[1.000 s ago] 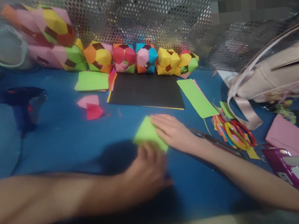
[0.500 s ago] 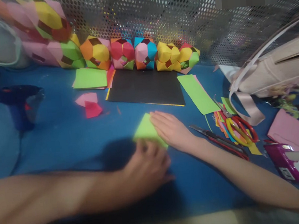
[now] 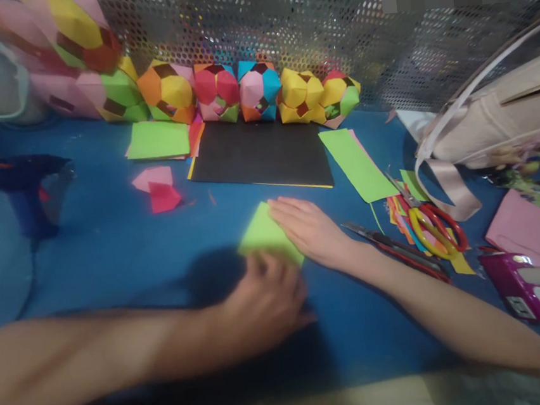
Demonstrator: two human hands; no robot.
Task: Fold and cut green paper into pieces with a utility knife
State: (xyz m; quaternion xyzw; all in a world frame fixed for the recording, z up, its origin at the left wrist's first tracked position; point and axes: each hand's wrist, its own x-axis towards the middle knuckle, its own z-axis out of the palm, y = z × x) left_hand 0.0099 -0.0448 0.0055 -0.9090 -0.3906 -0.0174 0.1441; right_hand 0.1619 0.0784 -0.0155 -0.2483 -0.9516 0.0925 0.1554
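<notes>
A small light green paper (image 3: 262,229) lies on the blue tabletop between my hands. My right hand (image 3: 308,232) rests flat on its right side, fingers stretched out and close together. At its near edge is my left hand (image 3: 267,298), with the fingers curled down onto the paper and slightly blurred. The left fingertips and the paper's near part are partly hidden under that hand.
Folded paper balls (image 3: 217,93) line the metal mesh at the back, behind black sheets (image 3: 260,152). A glue gun (image 3: 33,193) stands left. Right are green strips (image 3: 359,165), a cutter (image 3: 394,251), scissors (image 3: 437,231), a purple box (image 3: 526,286) and a bag (image 3: 505,116).
The camera view has shifted slightly, so the background objects sit a little higher in the picture. Both hands stay at the green paper with almost no visible movement.
</notes>
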